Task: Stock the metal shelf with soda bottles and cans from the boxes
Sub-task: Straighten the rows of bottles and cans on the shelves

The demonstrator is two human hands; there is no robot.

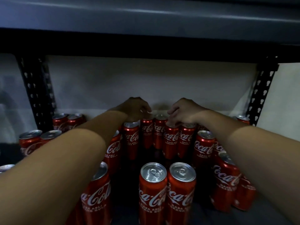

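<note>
Several red Coca-Cola cans stand upright on the dark metal shelf [204, 207]. Both my arms reach deep toward the back row. My left hand [135, 109] curls down over the top of a back-row can [146, 132]. My right hand [184, 112] grips the rim of another can [170, 140] from above, thumb at its front edge. One can [159, 130] stands between the two held ones. Two cans [153, 192] stand side by side nearest me, in the middle.
The upper shelf board [146, 44] hangs low over the cans. Perforated black uprights stand at the left [34, 95] and right [261, 93]. A pale wall lies behind. More cans line the left [30, 142] and right [225, 181] sides, with a dark gap in the centre.
</note>
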